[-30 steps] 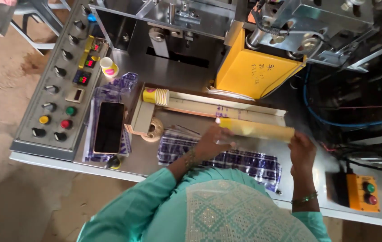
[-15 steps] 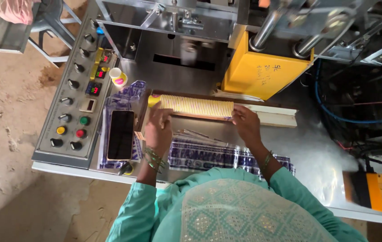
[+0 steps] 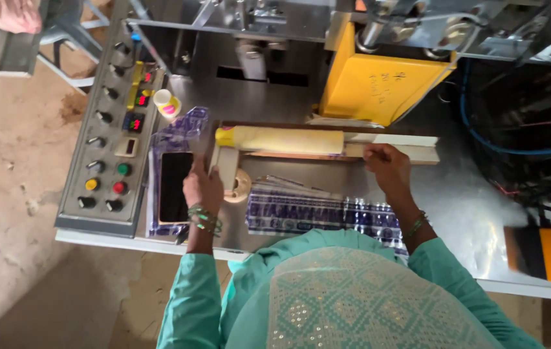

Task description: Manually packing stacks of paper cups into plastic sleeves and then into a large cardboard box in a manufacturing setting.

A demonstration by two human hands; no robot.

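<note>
I see the yellow bundle (image 3: 286,139) lying in the tray (image 3: 392,139), long axis left to right across the bench. My right hand (image 3: 384,168) pinches the tray's front edge just right of the bundle. My left hand (image 3: 202,186) rests curled at the end bracket (image 3: 227,165), nearer the bundle's left tip.

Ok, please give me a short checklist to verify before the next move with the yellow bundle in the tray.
1. Yellow bundle lies flat along the cream tray: ok.
2. Left hand at the tray's left end block: ok.
3. Right hand on the tray's front rail: ok.
4. Both hands away from the yellow machine guard: ok.
5. Printed wrappers stacked within reach: ok.
6. Phone away from the tray: ok.
</note>
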